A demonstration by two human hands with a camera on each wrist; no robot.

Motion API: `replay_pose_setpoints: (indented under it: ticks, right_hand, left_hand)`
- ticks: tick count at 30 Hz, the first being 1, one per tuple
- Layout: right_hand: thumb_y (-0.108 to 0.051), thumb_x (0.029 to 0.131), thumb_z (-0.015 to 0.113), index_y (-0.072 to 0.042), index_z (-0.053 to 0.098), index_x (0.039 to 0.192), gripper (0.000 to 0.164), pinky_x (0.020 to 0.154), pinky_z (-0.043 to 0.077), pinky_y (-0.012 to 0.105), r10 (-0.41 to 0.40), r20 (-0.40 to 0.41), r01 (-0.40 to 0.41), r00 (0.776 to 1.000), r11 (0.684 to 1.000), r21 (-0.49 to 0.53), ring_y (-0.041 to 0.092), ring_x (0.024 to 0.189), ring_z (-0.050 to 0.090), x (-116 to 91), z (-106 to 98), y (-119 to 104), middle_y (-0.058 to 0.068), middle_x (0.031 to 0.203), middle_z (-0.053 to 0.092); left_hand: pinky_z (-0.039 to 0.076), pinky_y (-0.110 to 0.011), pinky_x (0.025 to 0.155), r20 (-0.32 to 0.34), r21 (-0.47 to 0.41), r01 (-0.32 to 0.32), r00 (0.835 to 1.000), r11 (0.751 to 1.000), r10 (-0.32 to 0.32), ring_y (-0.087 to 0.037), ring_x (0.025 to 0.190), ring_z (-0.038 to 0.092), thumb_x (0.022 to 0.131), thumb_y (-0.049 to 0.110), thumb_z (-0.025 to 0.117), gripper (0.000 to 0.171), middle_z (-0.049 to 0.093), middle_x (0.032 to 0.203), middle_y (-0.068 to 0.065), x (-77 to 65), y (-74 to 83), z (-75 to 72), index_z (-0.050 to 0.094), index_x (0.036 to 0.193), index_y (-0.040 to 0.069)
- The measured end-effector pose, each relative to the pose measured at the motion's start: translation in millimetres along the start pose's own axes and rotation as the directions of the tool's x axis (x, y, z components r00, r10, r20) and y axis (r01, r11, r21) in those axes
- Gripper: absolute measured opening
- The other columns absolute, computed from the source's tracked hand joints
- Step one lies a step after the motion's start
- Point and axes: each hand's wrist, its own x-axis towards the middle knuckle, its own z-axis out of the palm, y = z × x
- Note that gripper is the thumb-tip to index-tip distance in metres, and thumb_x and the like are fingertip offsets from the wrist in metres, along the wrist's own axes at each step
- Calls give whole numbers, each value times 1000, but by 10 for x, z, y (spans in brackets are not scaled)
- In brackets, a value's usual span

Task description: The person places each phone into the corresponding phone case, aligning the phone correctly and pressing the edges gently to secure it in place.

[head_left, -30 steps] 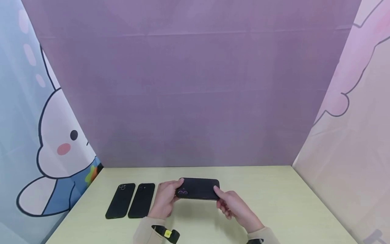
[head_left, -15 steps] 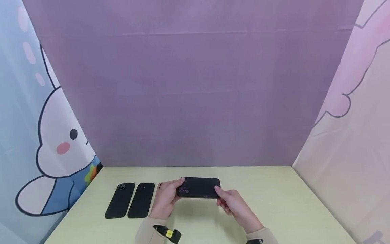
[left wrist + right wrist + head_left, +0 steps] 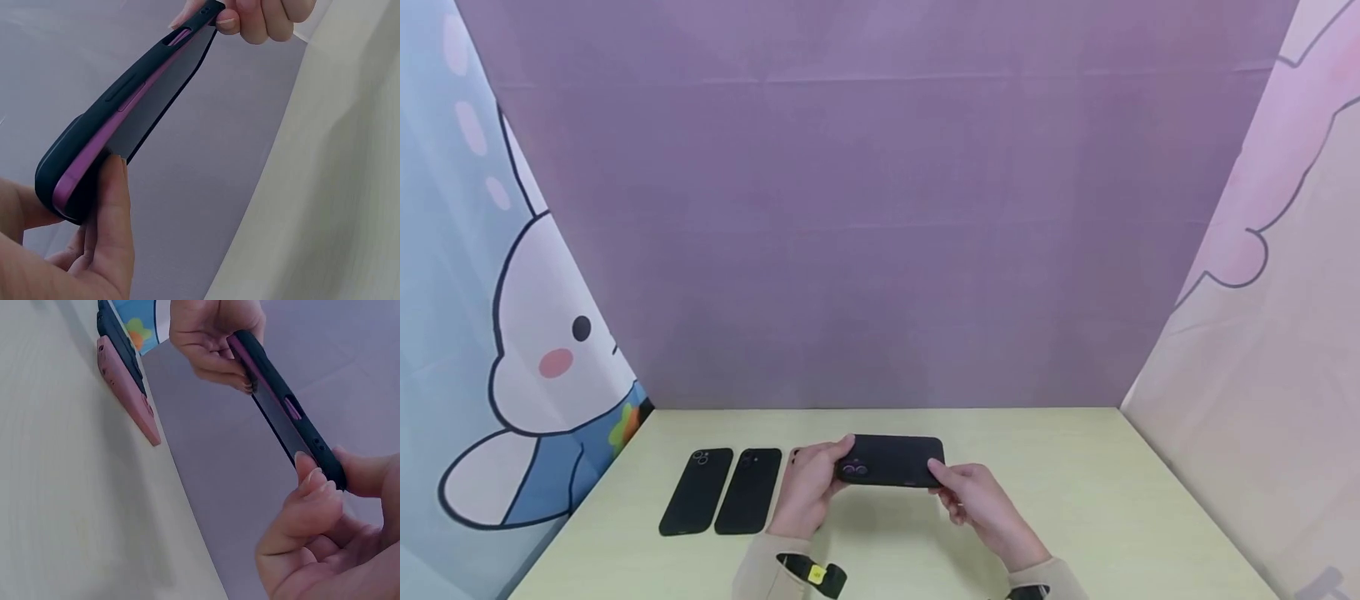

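Above the table, both hands hold a purple-edged phone (image 3: 94,147) with a black phone case (image 3: 895,460) over its back. My left hand (image 3: 808,487) pinches the camera end, thumb on the case and fingers on the screen side. The opposite end is pinched by my right hand (image 3: 985,508). In the left wrist view, part of the purple side shows outside the case rim, so the phone sits unevenly in it. The dark screen (image 3: 159,94) faces down toward the table.
Two black-backed phones or cases, one far left (image 3: 696,492) and one beside it (image 3: 749,492), lie on the pale table (image 3: 1120,508). A pink case-like piece (image 3: 128,394) lies next to them, mostly behind my left hand in the head view. A purple cloth (image 3: 880,250) hangs behind.
The phone and case have tilted and shifted very slightly in the head view. Both hands keep the same hold; the pieces on the table stay put.
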Motion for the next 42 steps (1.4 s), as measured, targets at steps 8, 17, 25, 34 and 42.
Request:
replay_pose_setpoints:
  ticks: [8, 17, 25, 34, 42]
  right_hand:
    - [-30, 101, 63, -5, 67, 75, 37, 49, 31, 16, -20, 20, 19, 1000, 999, 50, 4, 53, 38, 4, -14, -12, -4, 65, 50]
    - [-30, 103, 61, -5, 67, 75, 38, 49, 31, 16, -14, -17, 15, 1000, 997, 82, 4, 53, 38, -15, -29, -43, -4, 65, 50]
    - [-29, 103, 60, -2, 66, 77, 38, 49, 31, 16, -3, -39, 7, 999, 994, 108, 5, 54, 38, -21, -61, -62, -3, 66, 50]
    - [-29, 103, 61, -4, 67, 76, 37, 48, 31, 17, -11, -40, 16, 999, 991, 132, 5, 52, 37, -13, -76, -69, -3, 66, 50]
    - [-32, 102, 63, -4, 65, 74, 39, 47, 31, 16, 3, -37, 2, 999, 990, 142, 4, 51, 38, -18, -46, -84, -4, 64, 50]
  left_hand:
    - [58, -28, 70, 20, 1, -1, 1000, 1000, 1, -14, 79, 70, 95, 28, 73, 39, 69, 93, -8, -17, 37, 1, 71, 111, -7]
    - [59, -29, 77, 75, 64, -24, 997, 998, 19, -17, 87, 71, 98, 37, 68, 52, 70, 102, -12, -69, 60, 0, 65, 121, -10]
    - [61, -31, 68, 133, 183, -15, 991, 983, -10, -19, 70, 72, 94, 52, 67, 63, 73, 85, -11, -156, 141, 0, 66, 113, -8]
    - [60, -29, 64, 208, 167, -24, 978, 986, -11, -16, 64, 70, 93, 50, 70, 59, 72, 74, -8, -167, 129, -35, 69, 106, -8]
    - [58, -25, 60, 195, 171, -79, 980, 982, 44, -13, 61, 68, 100, 40, 65, 49, 69, 73, -7, -154, 72, -19, 69, 104, -8]
